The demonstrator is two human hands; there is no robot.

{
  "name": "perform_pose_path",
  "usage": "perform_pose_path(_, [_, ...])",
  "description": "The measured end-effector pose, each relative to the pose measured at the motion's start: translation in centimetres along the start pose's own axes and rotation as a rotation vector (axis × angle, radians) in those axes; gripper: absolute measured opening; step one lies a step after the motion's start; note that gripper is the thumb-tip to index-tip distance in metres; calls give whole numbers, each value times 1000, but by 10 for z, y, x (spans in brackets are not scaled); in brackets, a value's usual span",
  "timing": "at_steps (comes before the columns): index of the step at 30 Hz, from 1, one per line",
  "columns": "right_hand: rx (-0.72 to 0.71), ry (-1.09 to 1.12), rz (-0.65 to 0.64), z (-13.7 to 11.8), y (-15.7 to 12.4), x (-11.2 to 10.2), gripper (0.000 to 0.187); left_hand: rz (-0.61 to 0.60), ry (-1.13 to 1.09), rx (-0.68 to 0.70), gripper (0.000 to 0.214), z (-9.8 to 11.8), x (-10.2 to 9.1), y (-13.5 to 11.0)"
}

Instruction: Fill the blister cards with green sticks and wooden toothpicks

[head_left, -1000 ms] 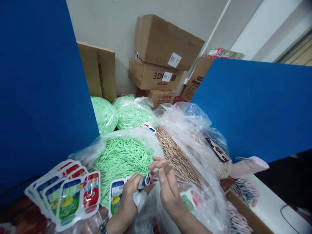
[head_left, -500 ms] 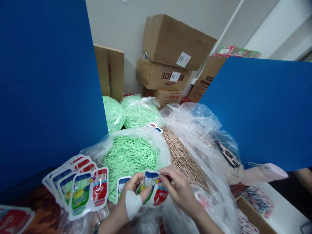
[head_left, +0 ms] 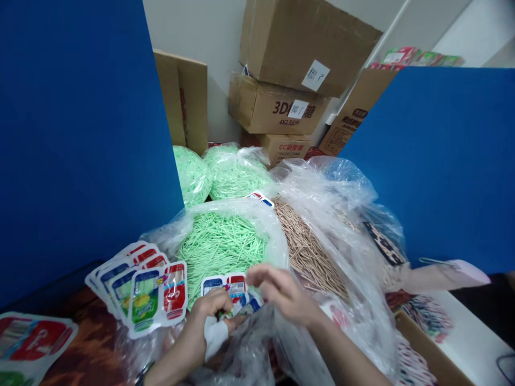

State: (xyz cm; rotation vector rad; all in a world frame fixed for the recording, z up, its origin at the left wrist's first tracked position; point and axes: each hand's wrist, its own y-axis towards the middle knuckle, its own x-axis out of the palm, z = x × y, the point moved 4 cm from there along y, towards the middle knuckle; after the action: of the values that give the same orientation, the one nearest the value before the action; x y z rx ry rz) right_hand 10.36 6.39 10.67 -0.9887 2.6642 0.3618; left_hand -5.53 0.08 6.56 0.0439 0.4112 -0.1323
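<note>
My left hand (head_left: 205, 319), with a white wrap near the thumb, is closed on a small printed packet (head_left: 250, 304), partly hidden by the fingers. Another red-and-blue packet (head_left: 235, 284) lies just beyond, at the near edge of the green sticks (head_left: 223, 246) in an opened plastic bag. Slightly blurred, my right hand (head_left: 281, 292) hovers right of the packets, fingers bent and apart with nothing visible in them. Brown sticks (head_left: 308, 252) fill a second clear bag behind it. Fanned flat packets (head_left: 159, 300) with green and red windows lie to the left.
Blue panels (head_left: 84, 134) flank the work area on the left and right. Cardboard boxes (head_left: 277, 104) are stacked at the back, near tied bags of green sticks (head_left: 237, 177). A patterned phone-like object (head_left: 384, 244) lies on plastic at right. Another packet (head_left: 36, 343) is at lower left.
My right hand has let go of the packet's edge and moved slightly up. The left hand has lowered the packet, turning it. The head view has tilted down a little.
</note>
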Motion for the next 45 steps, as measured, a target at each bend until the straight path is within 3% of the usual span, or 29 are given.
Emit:
perform_pose_path(2, [61,283,222,21,18,-15,35,-14,-54,-40,30,0,0,-3])
perform_pose_path(3, [97,310,295,33,26,-21,34,-33,-76,-41,30,1,1,-5])
perform_pose_path(5, [132,97,333,52,39,-30,28,-59,-106,-20,29,2,4,-9])
perform_pose_path(9, [164,-642,131,75,40,-45,31,-66,-127,-16,27,-5,6,-15])
perform_pose_path(12, [248,-858,-36,85,29,-52,34,-42,-119,-5,25,-11,8,-19])
perform_pose_path(15, [290,-959,-120,90,27,-48,38,-29,-102,26,23,-13,11,-20])
perform_pose_path(23, [277,-1034,4,95,39,-28,19,-17,-110,55,22,-16,16,-22])
perform_pose_path(28, [244,-1077,70,100,38,-18,17,-9,-137,104,24,-22,23,-23])
perform_pose_path(35, [158,-1043,128,93,50,-35,24,51,-116,78,25,-18,16,-26])
perform_pose_path(42, [35,-1010,-40,93,61,-23,12,42,-159,87,25,-14,19,-27])
perform_pose_path(45, [-3,-982,-83,92,54,-26,24,44,-178,75,26,-12,18,-29])
